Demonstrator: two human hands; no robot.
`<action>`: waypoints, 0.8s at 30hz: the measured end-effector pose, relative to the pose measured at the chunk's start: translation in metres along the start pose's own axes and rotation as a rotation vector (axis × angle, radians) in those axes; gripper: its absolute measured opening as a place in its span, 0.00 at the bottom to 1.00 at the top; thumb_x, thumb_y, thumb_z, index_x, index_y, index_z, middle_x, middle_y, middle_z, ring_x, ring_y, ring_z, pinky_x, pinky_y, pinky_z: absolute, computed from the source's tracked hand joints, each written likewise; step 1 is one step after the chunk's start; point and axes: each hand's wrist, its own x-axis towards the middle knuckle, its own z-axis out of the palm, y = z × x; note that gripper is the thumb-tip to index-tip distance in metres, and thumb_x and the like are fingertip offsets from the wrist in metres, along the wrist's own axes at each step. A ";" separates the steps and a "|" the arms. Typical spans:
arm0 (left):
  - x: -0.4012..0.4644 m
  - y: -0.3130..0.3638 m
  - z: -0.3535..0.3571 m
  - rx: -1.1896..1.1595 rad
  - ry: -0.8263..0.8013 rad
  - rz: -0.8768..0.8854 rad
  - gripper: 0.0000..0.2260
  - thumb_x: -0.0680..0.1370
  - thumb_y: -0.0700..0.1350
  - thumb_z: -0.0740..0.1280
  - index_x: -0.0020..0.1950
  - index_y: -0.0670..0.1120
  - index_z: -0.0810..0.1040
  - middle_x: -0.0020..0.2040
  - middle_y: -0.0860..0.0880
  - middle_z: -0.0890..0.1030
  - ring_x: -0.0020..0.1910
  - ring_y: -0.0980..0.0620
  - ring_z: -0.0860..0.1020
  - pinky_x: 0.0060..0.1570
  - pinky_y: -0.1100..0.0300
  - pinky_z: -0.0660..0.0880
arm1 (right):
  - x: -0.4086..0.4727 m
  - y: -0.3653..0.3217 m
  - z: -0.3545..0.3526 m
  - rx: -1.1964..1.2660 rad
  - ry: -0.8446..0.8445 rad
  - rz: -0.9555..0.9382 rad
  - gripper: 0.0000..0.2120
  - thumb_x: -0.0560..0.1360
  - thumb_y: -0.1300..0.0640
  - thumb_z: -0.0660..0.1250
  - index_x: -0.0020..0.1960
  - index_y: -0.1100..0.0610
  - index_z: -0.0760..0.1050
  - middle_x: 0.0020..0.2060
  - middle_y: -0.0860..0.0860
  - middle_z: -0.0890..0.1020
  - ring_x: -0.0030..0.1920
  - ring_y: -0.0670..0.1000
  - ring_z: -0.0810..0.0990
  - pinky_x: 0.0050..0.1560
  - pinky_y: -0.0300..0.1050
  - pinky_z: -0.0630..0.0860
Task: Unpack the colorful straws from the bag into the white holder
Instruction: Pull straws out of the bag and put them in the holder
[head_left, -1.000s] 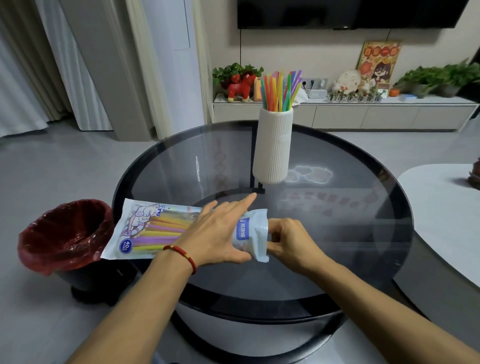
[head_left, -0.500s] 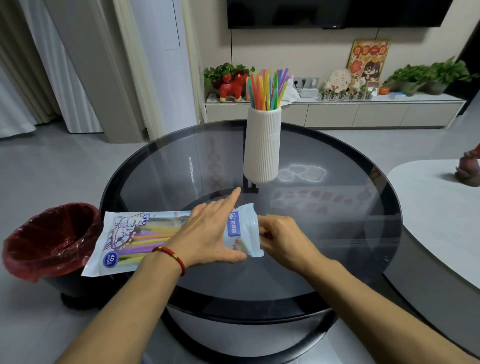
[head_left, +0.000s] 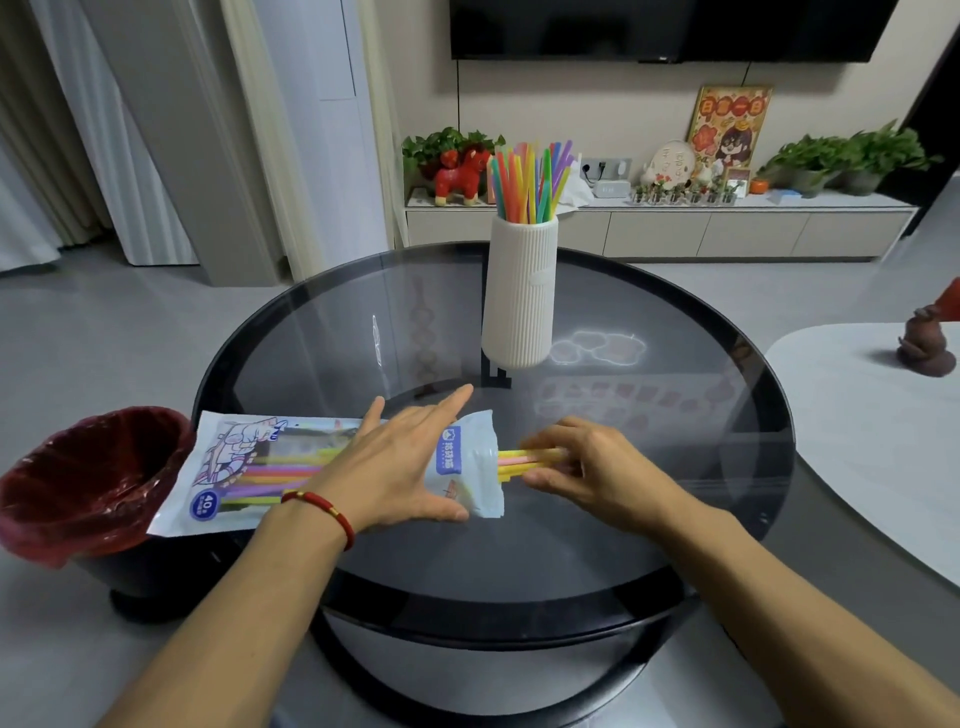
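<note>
On the glass table (head_left: 649, 519), just near of the holder (head_left: 519, 296), my left hand (head_left: 400, 467) presses the bag (head_left: 249, 467) flat while my right hand (head_left: 582, 462) pinches several light, slippery straws (head_left: 514, 460) near their ends.

A printed plastic straw bag (head_left: 249, 467) lies flat on the near left of the round dark glass table (head_left: 649, 467), its left end overhanging the rim above a red-lined waste bin (head_left: 88, 483) on the floor. The left hand (head_left: 400, 467) rests on the bag. Right of the bag's mouth, the right hand (head_left: 587, 467) pinches a bunch of thin plastic straws (head_left: 519, 460). Behind, a tall ribbed white holder (head_left: 519, 296) contains upright straws.
</note>
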 end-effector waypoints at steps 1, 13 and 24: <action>0.001 0.000 -0.001 0.001 0.005 0.004 0.56 0.66 0.67 0.74 0.80 0.61 0.38 0.76 0.54 0.67 0.76 0.53 0.63 0.78 0.38 0.44 | -0.001 -0.004 0.004 -0.025 0.013 -0.014 0.15 0.78 0.42 0.70 0.61 0.48 0.81 0.50 0.47 0.81 0.46 0.50 0.81 0.47 0.49 0.80; -0.005 0.005 -0.010 0.073 -0.106 -0.047 0.43 0.67 0.54 0.64 0.80 0.61 0.50 0.82 0.54 0.50 0.80 0.51 0.37 0.73 0.32 0.38 | -0.012 0.002 -0.027 0.345 0.062 0.126 0.04 0.81 0.52 0.71 0.50 0.48 0.86 0.25 0.50 0.77 0.24 0.47 0.74 0.30 0.42 0.73; 0.016 0.040 0.017 0.113 0.058 -0.122 0.13 0.81 0.51 0.58 0.64 0.51 0.69 0.70 0.53 0.68 0.78 0.50 0.54 0.73 0.30 0.50 | -0.022 0.011 -0.053 0.803 0.068 0.193 0.10 0.76 0.53 0.74 0.52 0.58 0.89 0.32 0.54 0.83 0.32 0.47 0.80 0.34 0.37 0.79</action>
